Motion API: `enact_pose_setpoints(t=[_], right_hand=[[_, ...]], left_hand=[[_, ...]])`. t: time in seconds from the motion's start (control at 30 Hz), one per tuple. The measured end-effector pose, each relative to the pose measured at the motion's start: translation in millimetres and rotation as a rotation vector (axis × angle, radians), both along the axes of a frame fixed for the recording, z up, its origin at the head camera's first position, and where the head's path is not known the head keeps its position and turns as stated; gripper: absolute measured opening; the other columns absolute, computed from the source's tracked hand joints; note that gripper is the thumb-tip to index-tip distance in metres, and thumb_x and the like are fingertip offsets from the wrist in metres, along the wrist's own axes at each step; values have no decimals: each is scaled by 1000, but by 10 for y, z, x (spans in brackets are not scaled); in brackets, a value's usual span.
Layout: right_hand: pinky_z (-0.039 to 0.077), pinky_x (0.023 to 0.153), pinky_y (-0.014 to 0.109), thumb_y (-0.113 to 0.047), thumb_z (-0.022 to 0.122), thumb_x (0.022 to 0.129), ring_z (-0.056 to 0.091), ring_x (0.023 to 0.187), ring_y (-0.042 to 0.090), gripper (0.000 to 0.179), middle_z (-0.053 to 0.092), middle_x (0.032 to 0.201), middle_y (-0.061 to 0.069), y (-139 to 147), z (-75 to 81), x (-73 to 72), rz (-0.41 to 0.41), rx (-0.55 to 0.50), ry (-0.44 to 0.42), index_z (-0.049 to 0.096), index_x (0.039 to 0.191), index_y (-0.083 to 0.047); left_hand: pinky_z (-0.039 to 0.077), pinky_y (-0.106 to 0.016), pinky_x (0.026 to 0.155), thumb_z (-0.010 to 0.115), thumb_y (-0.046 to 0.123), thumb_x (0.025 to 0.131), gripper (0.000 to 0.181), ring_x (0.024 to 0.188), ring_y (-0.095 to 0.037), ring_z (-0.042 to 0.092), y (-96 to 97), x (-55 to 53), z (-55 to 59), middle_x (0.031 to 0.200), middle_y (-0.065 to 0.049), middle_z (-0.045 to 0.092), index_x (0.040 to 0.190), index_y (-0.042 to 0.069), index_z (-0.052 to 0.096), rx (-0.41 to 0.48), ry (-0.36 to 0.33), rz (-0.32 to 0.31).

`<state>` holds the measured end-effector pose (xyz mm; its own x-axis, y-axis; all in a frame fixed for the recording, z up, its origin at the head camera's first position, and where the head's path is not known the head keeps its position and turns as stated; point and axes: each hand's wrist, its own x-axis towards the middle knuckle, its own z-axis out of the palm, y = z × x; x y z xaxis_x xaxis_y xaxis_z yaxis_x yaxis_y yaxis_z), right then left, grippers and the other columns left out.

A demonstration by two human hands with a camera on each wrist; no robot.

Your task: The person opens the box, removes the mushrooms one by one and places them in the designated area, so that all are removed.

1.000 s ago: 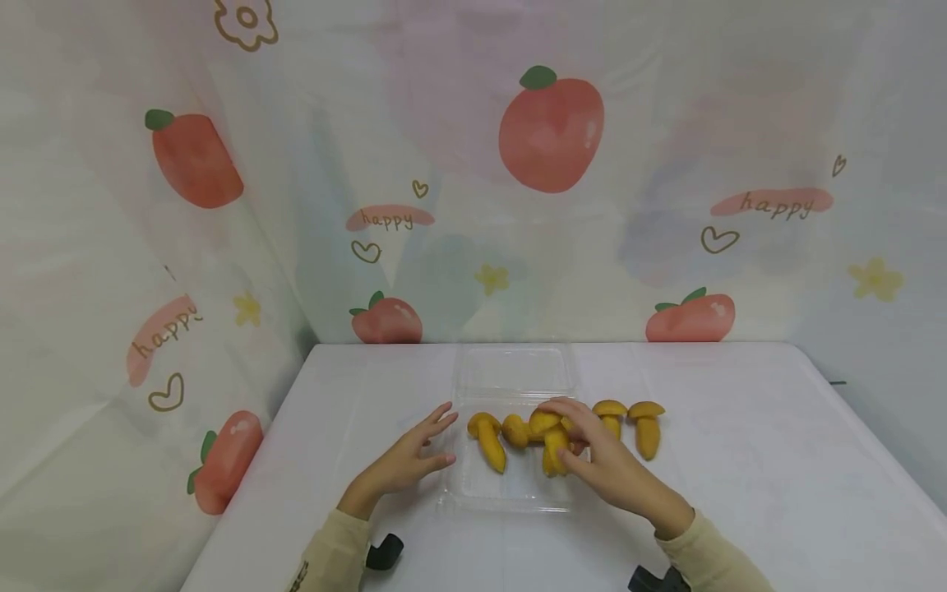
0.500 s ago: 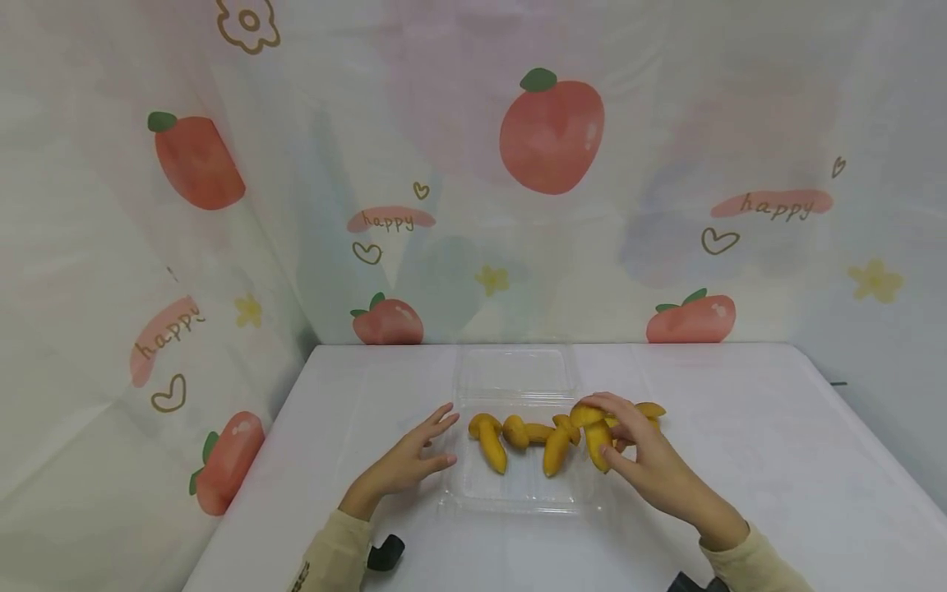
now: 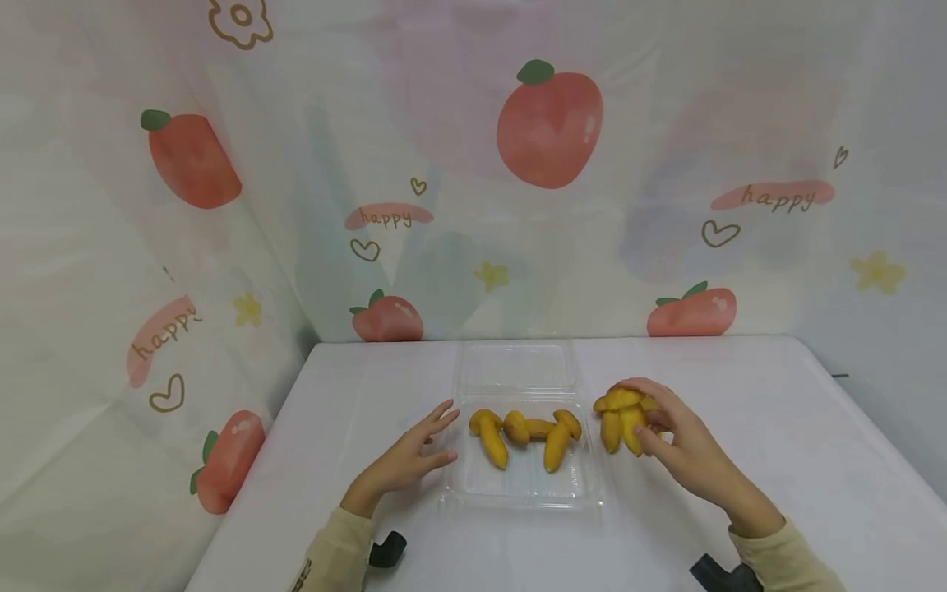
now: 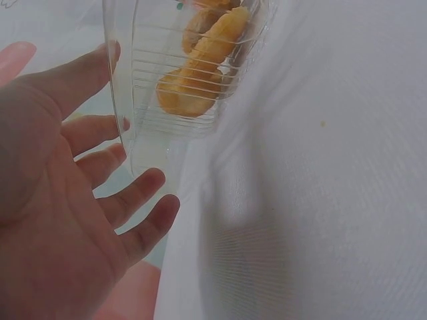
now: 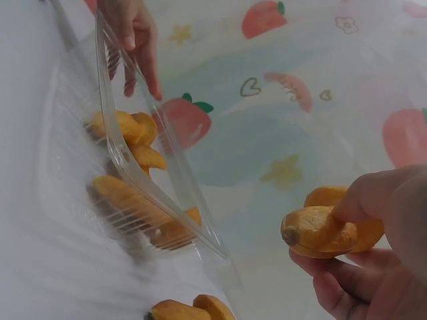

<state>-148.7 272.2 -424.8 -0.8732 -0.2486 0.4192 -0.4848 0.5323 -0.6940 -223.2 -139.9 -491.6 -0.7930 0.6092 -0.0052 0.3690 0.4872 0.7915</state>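
My right hand pinches a yellow mushroom between thumb and fingers, to the right of a clear plastic box with its lid open. Another mushroom stands out from behind the held one in the head view and lies low in the right wrist view. Three mushrooms lie inside the box: one at the left, one sideways in the middle, one at the right. At the box's left side my left hand has its fingers spread, holding nothing; whether it touches the rim I cannot tell.
The box's clear lid lies folded back toward the rear wall. A white cloth covers the table. A fruit-printed curtain hangs behind and at the left. Dark wrist mounts show below the sleeves.
My right hand has carried its mushroom rightward, from over the box to the mushrooms on the table beside it. The left hand and the three boxed mushrooms have stayed in place.
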Motion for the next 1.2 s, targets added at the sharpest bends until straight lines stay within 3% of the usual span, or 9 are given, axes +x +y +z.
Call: enact_pose_setpoints(t=[0.17, 0.37, 0.57, 0.77, 1.0, 1.2], right_hand=[[55, 69, 17, 11, 57, 92, 61, 94, -4, 58, 50, 136, -7, 140, -3, -26, -54, 13, -24, 47, 146, -9], [52, 61, 18, 11, 55, 94, 63, 89, -5, 57, 43, 135, -26, 317, -22, -52, -49, -34, -37, 43, 148, -4], [56, 63, 17, 12, 56, 95, 63, 84, -2, 56, 42, 135, -15, 455, -89, -118, -79, -35, -32, 42, 148, 0], [58, 67, 15, 12, 56, 95, 63, 85, -5, 56, 39, 136, -15, 594, -181, -176, -97, -36, -41, 40, 148, 2], [55, 65, 15, 8, 54, 98, 62, 78, -3, 55, 39, 140, 23, 777, -329, -235, -167, 5, -119, 37, 150, 3], [53, 65, 16, 5, 52, 99, 61, 79, -3, 54, 37, 144, 32, 904, -428, -262, -210, 17, -198, 34, 150, 5]], left_hand=[[38, -63, 115, 64, 23, 100, 68, 154, -41, 26, 4, 2, 9, 171, -12, 15, 158, 7, 33, 0, 4, 7], [39, -62, 114, 64, 24, 100, 68, 154, -41, 27, 4, 2, 9, 171, -11, 16, 158, 7, 33, 0, 7, 9], [37, -62, 116, 65, 23, 100, 68, 154, -40, 26, -3, 19, 36, 172, -8, 15, 158, 9, 33, 4, -17, 24], [37, -62, 116, 65, 24, 100, 69, 155, -39, 26, -7, 19, 33, 172, -7, 15, 159, 9, 33, 4, -23, 31], [36, -62, 117, 65, 23, 100, 69, 155, -39, 25, -6, 22, 17, 172, -9, 15, 159, 9, 33, 13, -23, 23], [34, -61, 118, 65, 24, 100, 69, 156, -37, 24, 0, 35, 20, 172, -7, 15, 158, 9, 34, 10, -35, 32]])
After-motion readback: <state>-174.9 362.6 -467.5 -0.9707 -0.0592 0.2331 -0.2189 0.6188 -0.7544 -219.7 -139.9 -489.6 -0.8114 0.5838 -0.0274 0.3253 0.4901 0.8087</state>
